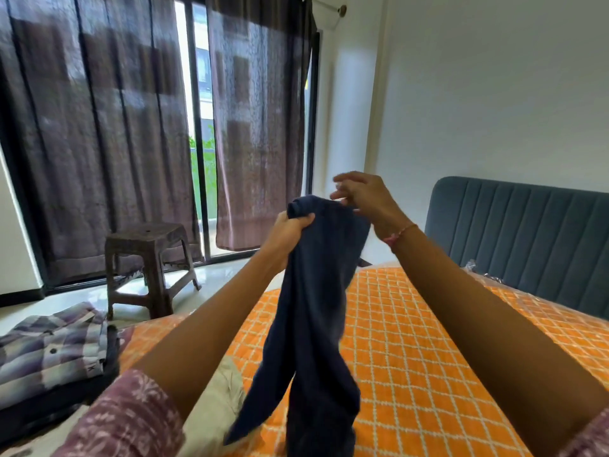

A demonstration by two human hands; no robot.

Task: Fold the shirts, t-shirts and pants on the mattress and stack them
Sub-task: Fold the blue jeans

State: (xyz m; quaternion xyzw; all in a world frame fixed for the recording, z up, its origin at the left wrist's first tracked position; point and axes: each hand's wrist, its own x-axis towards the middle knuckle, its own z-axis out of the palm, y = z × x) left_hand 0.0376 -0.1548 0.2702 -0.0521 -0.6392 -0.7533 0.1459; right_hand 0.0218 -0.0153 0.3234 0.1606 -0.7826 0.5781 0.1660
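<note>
Left hand (290,227) is clamped around the top edge of a navy garment (316,311) — fingers curled tight into the fabric, holding it up in the air in front of me. Right hand (365,196) is just beside it at the other top corner; thumb and a finger look like they're pinching the edge while the other fingers splay loose, though it's a bit blurry so I wouldn't swear to how firm that pinch is. The garment hangs down in two long lobes, so I'd guess pants, but bunched up like this I can't say for sure. Its bottom ends dangle down to about the orange quilted mattress cover (428,341).

Progress-wise: off to my left there's a stack (49,367) already going, with a folded plaid shirt (56,344) on top and something dark under it, so at least a couple of pieces look done. There's also a cream-coloured piece (214,400) lying crumpled near my left arm — that one looks unfolded. So I'd say partway through: this navy one isn't folded at all yet, the cream one's waiting, and both still need to go on the pile.
</note>
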